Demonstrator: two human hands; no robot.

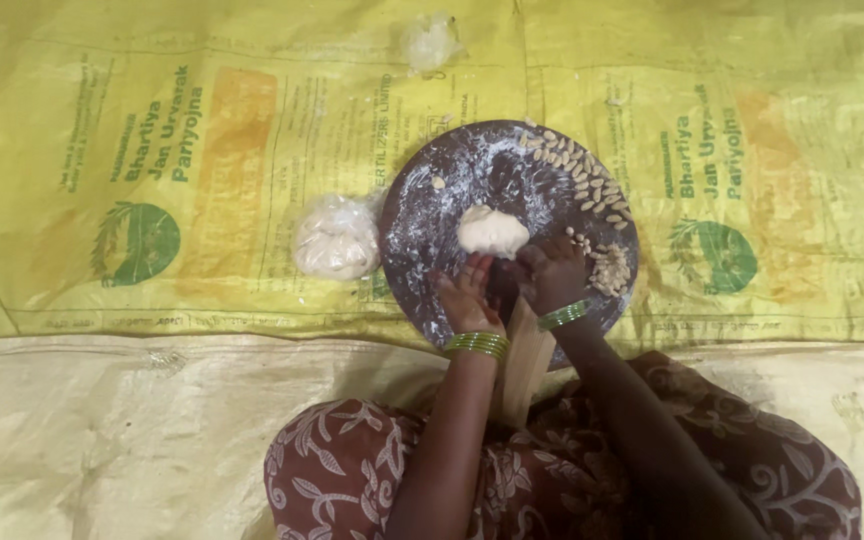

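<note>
- Head view looks straight down on a lump of white dough (492,230) that sits near the middle of a round, dark, flour-dusted board (422,215).
- The left hand (467,290) lies on the board just below the lump, its fingertips reaching up to the lump's lower edge; whether the fingers pinch anything cannot be told.
- The right hand (552,275) rests beside it, knuckles bent and fingers curled close together, touching the lump's lower right side; what it grips, if anything, is hidden.
- Both wrists wear green bangles (477,344).
- Small pale dough pieces (577,170) lie in rows along the board's upper right rim, with a denser heap at the right edge near the right hand.
- A clear bag of dough (337,238) lies just left of the board, touching its rim.
- A smaller crumpled plastic bag (430,42) lies well above.
- Everything rests on yellow printed sacking (202,150).
</note>
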